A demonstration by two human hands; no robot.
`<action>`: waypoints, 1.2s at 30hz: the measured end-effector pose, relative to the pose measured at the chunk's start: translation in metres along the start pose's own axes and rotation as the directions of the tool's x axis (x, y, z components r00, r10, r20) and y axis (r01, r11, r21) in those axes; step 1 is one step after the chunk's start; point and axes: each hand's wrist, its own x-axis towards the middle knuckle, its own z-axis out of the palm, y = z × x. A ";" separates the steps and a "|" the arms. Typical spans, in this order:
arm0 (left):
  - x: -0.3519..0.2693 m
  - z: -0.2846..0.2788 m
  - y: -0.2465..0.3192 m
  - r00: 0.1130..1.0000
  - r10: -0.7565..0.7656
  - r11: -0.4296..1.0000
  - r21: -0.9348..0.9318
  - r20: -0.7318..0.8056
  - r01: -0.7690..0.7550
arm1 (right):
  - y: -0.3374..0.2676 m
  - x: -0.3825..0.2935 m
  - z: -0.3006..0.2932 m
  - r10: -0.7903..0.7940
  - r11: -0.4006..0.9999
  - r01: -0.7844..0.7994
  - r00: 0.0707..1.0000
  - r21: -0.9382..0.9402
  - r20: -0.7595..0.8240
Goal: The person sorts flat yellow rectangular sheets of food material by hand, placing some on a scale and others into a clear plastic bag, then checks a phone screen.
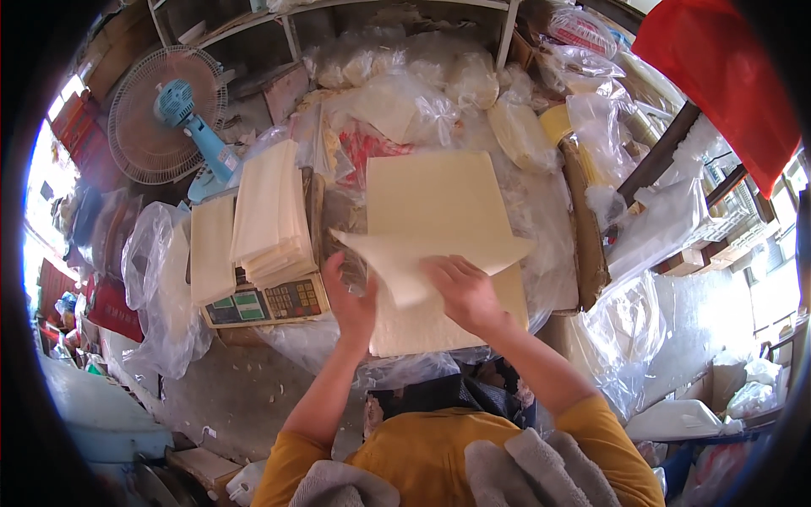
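Observation:
A stack of thin, square cream sheets (437, 196) lies before me on a plastic-covered table. The top sheet (405, 260) is lifted and bent across the stack, its corners standing out to both sides. My right hand (466, 291) grips this sheet near its middle, fingers curled over it and slightly blurred. To the left, my left hand (350, 307) holds nothing, thumb and fingers apart, close to the stack's left edge. Beside it, folded cream sheets (269, 209) are piled on a digital weighing scale (272, 304) with a keypad. Another folded bundle (212, 250) rests at the scale's left.
A blue electric fan (212, 149) stands at the back left. Clear plastic bags of pale sheets (405, 101) crowd the table's far side. A cardboard edge (580, 228) rises on the right, and red cloth or plastic (722, 82) hangs at the upper right.

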 end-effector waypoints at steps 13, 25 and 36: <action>-0.031 -0.002 -0.068 0.668 -0.447 0.840 0.022 0.595 0.542 | 0.129 -0.095 0.027 0.555 0.711 -0.608 0.794 0.353 0.250; 0.028 0.011 -0.070 0.601 0.017 0.956 0.164 0.799 -0.245 | 0.149 -0.056 -0.007 0.054 0.986 -0.125 0.864 0.108 0.501; 0.015 0.109 -0.111 0.779 0.125 0.712 0.491 0.614 -0.501 | 0.144 -0.007 0.045 0.316 0.869 -0.297 0.949 -0.396 -0.019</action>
